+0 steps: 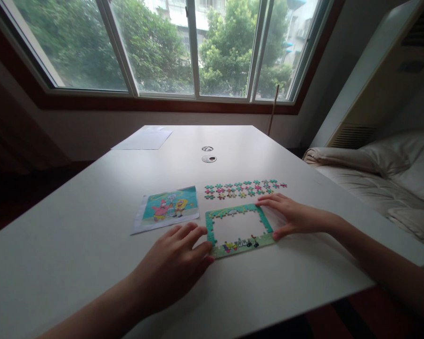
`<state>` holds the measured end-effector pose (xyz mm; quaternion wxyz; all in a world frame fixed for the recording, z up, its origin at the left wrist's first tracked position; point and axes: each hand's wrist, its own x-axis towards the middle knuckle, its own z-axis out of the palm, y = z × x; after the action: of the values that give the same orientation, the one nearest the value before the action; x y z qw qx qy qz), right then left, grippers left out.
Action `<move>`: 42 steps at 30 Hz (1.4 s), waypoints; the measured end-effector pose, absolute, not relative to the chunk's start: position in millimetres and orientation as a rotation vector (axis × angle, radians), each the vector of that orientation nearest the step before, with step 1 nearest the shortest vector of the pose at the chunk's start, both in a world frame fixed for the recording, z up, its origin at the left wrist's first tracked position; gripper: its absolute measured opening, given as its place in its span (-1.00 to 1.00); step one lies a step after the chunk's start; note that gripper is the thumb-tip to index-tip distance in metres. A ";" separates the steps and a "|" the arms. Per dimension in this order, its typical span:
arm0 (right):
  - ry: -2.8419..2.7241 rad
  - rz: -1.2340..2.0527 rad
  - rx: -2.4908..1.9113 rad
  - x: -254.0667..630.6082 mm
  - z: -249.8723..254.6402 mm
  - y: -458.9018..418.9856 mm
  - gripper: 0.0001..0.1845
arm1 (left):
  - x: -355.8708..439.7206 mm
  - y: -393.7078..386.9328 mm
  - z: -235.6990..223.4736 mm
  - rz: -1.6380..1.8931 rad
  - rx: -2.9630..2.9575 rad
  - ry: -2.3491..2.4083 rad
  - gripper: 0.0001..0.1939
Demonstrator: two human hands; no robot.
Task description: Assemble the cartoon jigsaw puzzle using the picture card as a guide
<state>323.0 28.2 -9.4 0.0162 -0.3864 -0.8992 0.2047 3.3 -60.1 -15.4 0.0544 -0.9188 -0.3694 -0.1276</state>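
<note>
A jigsaw puzzle border (267, 220) lies flat on the white table, joined into a rectangle with bare tabletop showing inside. It is green and teal, with parts of cartoon figures along its near side. My left hand (178, 256) holds the left edge with bent fingers, thumb by the near corner. Spanning the right edge, my right hand (293, 214) has its fingertips at the far corner and its thumb at the near one. Loose puzzle pieces (242, 189) lie in rows just beyond the border. A printed cartoon picture (171, 205) lies to its left.
The white table (92, 212) narrows away toward the window (194, 52). White paper sheets (143, 139) lie at its far left. Two round fittings (208, 159) sit in the far middle. A pale leather sofa (381, 174) stands on the right.
</note>
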 end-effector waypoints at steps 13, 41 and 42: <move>-2.792 0.628 -1.188 323.4 -11.4 29.5 -0.09 | 4.3 -60.9 -17.5 -0.353 -2.862 -1.084 -0.80; -2.802 0.607 -1.192 323.2 -11.4 28.2 -0.09 | 1.2 -56.3 -26.1 -0.432 -2.710 -1.130 -0.71; -2.804 0.602 -1.190 323.3 -11.6 28.1 -0.09 | 1.0 -55.5 -26.6 -0.404 -2.716 -1.136 -0.70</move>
<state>323.3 28.1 -11.6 0.0182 -0.3832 -0.9029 0.1938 1.0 -55.5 -26.6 0.0847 -0.9107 -0.3810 -0.1354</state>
